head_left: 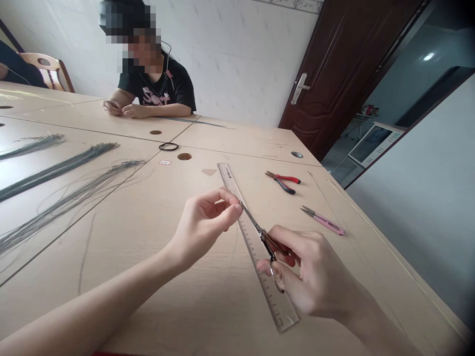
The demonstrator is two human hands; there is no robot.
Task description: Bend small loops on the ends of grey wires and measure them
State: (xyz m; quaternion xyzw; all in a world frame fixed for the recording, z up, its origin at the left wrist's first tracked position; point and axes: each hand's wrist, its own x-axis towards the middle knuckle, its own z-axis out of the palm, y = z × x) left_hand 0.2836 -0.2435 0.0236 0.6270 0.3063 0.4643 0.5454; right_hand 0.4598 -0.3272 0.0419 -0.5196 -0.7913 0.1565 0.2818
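My left hand [210, 217] is closed in a pinch at the middle, with a thin dark strand trailing below its fingertips. My right hand [311, 272] grips a pair of scissors [264, 237] by the handles, thumb and fingers in the loops. The scissors' tips meet my left fingertips, and their blades look closed. Under both, a clear ruler [256, 257] lies slantwise on the wooden table [156, 306]. What exactly sits in my left pinch is very small.
Right of the ruler lie red-and-black pliers [284, 182] and pink snips [322, 220]. Bundles of grey strands [55, 170] cover the left side. A black ring [168, 147], a small label [165, 162] and table holes are farther back. A person [159, 84] sits across the table.
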